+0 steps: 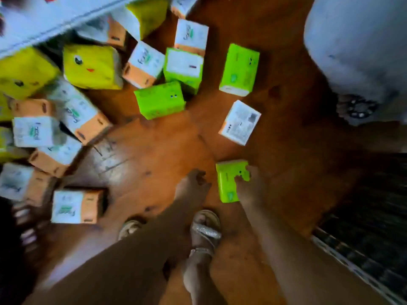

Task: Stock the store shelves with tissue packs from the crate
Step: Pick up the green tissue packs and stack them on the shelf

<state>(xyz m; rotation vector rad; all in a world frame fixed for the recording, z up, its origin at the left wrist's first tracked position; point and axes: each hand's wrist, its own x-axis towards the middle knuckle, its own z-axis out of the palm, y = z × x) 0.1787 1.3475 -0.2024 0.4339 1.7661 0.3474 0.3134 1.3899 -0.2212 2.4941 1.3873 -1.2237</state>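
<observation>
No wording is being shown sharply enough to be read. A slanted cursive brand word and a small green badge are being displayed on the white-and-orange tissue packs, beyond and left of the green tissue pack, but the letters are being lost to blur. On the white tissue pack just beyond that green pack, fine print and a dark barcode-like block are being shown illegibly.
</observation>
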